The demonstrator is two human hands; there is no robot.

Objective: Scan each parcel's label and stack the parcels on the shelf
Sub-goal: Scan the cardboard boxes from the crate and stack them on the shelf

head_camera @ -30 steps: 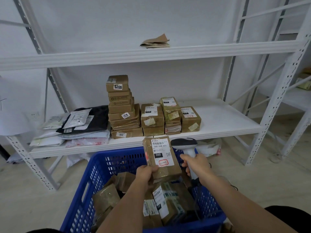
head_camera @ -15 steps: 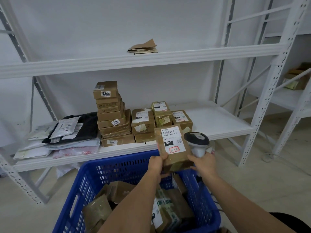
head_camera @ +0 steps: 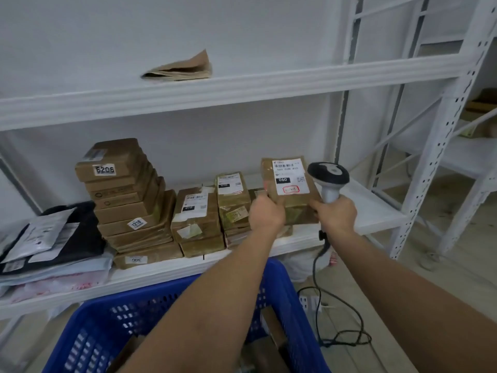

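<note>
A brown parcel with a white label reading "060" was held label-up above the right end of the white shelf, over the rightmost of the low stacks of parcels already set there. The person's left hand gripped its near left corner, fingers curled round the edge, the bare forearm stretched straight forward and up from the lower centre of the view. The right hand was wrapped round the grip of a grey-and-black handheld scanner, its thumb side touching the parcel's near right corner; the scanner's head stood upright just right of the parcel and its black cable trailed down to the floor. Left of the held parcel stood three short stacks of taped brown parcels and a taller leaning stack topped by a box marked "6206". Farther left lay soft mailer bags, black and pale. A folded brown paper piece rested on the upper shelf. A blue perforated crate sat below the arms, with brown parcels partly visible inside.
</note>
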